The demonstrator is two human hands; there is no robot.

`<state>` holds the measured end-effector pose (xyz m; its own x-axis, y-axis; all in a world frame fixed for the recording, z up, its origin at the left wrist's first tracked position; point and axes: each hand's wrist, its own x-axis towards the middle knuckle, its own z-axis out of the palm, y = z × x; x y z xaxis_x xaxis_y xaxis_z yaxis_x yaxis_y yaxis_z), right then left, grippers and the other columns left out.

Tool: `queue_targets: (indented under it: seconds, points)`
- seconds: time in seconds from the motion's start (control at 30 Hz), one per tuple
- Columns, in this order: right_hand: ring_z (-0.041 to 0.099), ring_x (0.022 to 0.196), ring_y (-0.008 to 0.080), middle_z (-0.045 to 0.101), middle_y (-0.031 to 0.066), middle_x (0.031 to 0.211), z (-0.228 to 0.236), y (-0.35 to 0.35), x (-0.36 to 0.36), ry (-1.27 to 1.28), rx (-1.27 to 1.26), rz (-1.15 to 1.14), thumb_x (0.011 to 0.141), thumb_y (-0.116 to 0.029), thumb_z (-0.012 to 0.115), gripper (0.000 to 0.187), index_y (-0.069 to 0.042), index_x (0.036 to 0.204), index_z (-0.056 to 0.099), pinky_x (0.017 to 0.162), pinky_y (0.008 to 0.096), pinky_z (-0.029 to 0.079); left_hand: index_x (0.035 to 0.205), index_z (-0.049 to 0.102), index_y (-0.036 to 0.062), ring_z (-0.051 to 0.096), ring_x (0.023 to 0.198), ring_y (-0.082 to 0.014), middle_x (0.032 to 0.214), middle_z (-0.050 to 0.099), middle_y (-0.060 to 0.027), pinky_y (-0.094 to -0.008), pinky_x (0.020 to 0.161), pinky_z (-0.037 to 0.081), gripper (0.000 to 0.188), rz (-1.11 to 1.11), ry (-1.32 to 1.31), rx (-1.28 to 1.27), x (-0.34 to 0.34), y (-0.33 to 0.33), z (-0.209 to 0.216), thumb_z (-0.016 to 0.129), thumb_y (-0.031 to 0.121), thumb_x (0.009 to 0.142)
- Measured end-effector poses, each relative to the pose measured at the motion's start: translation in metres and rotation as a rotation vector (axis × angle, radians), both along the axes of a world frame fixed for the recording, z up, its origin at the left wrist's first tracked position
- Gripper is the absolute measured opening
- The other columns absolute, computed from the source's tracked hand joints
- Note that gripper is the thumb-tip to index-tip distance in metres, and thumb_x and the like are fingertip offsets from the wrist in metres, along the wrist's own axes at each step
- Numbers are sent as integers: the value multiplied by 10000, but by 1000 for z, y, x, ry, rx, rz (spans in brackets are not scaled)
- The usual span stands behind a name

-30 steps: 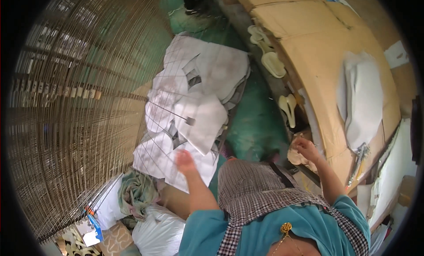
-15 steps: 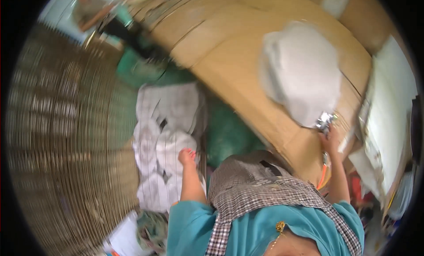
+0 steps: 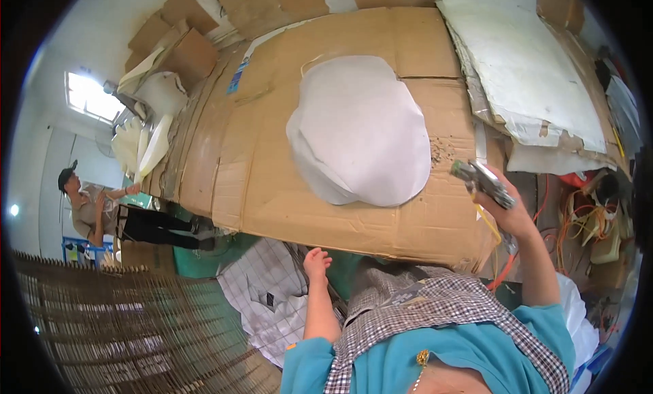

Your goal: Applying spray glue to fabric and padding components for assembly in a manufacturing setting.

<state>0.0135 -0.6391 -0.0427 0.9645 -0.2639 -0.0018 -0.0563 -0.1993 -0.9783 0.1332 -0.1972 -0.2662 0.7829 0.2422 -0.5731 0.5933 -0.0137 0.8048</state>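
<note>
My right hand point(image 3: 509, 210) is wrapped around a silver and dark metal air tool point(image 3: 484, 183) with a green end, just right of a pale sheet stack. That stack of light grey, round-lobed flat pieces point(image 3: 364, 132) lies on the cardboard-covered table point(image 3: 252, 190); a lower layer shows at its left and near edges. The tool is apart from the stack. By the table's near edge, my left hand point(image 3: 317, 263) holds nothing, its fingers loosely bent and apart. Below and left of it is a pile of pale, line-marked pieces point(image 3: 269, 292) with small dark gaps.
Small dark bits point(image 3: 442, 150) are scattered on the cardboard near the tool. An orange hose point(image 3: 503, 271) hangs at the right, near tangled cords point(image 3: 585, 220). White sheets point(image 3: 524, 67) lie back right. A slatted rack point(image 3: 122, 319) stands left; a person point(image 3: 88, 207) stands beyond it.
The view has swung left and steadied, bringing the far person fully into sight. My right hand with the tool has come away from the stack's edge. My left hand stays empty.
</note>
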Motion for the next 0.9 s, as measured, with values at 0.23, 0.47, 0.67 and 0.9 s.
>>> queue_targets:
  seconds: [0.23, 0.47, 0.67, 0.9]
  points:
    - [514, 811, 98, 537, 39, 920, 67, 20, -19, -40, 228, 73, 802, -17, 590, 513, -19, 1278, 398, 722, 267, 470, 979, 538, 57, 572, 497, -195, 768, 589, -92, -271, 393, 437, 180, 68, 376, 6, -50, 13, -59, 461, 90, 820]
    - [523, 749, 89, 541, 35, 884, 65, -4, -29, -77, 80, -169, 795, -17, 576, 510, -15, 1274, 401, 657, 252, 473, 924, 533, 67, 586, 530, -222, 728, 594, -74, -323, 437, 464, 148, 139, 505, 47, -80, 42, -72, 470, 152, 819]
    - [535, 668, 106, 555, 37, 794, 78, -11, -76, 81, 110, -12, 726, -100, 632, 607, -12, 1274, 387, 610, 249, 453, 951, 528, 71, 585, 528, -216, 743, 591, -79, -302, 436, 467, 169, 130, 484, 24, -72, 38, -69, 464, 164, 825]
    - [538, 697, 102, 548, 35, 794, 83, -11, -65, -75, 141, -210, 774, -63, 599, 519, 1, 1253, 410, 633, 244, 459, 1041, 497, 41, 569, 513, -189, 816, 581, -111, -259, 417, 435, 223, -1, 241, 9, -30, -17, -34, 476, 79, 821]
